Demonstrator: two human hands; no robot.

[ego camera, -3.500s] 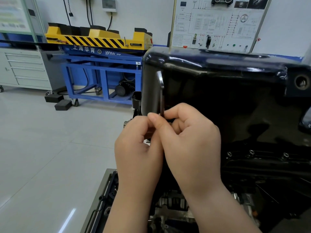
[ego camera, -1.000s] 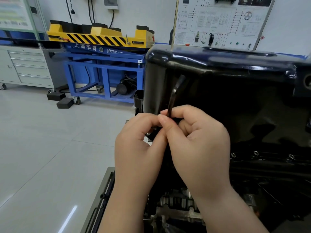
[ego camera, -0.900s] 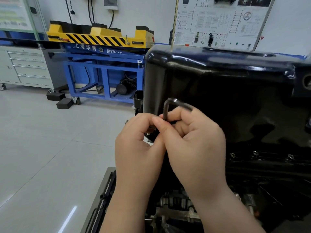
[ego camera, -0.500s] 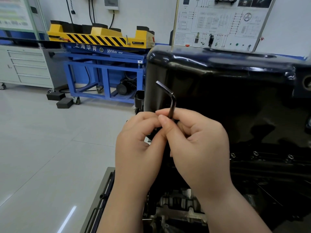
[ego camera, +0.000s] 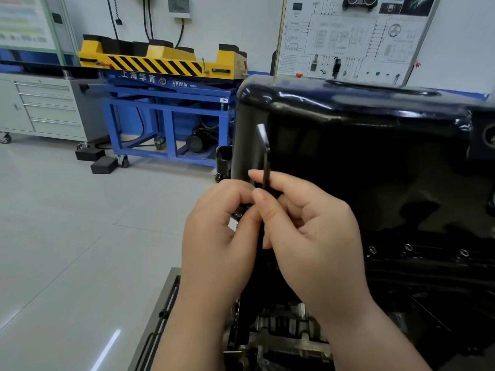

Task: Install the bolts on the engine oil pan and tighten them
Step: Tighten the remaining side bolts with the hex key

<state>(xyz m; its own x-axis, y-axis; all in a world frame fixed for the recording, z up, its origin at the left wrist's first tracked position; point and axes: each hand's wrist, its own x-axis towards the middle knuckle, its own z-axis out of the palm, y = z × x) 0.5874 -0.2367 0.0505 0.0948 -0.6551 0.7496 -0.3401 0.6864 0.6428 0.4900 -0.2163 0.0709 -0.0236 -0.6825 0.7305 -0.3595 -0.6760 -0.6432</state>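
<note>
Now the key (ego camera: 263,156) had turned again: half a second before, its short arm slanted up and to the left, and here it stood nearly edge-on to me, pointing up. Both hands had stayed where they were. My right hand (ego camera: 313,236) pinched the shank between thumb and forefinger. My left hand (ego camera: 217,236) pinched it lower down, at the pan's left corner, and the two hands were touching. My fingers hid the key's tip and whatever it sat in. The black pan (ego camera: 375,156) filled the right side, with three bolts (ego camera: 408,247) showing along its lower flange. Behind stood a blue lift (ego camera: 160,68) with a yellow striped top, a grey cabinet (ego camera: 45,108) to its left, and a wiring board (ego camera: 348,38) on the wall.
</note>
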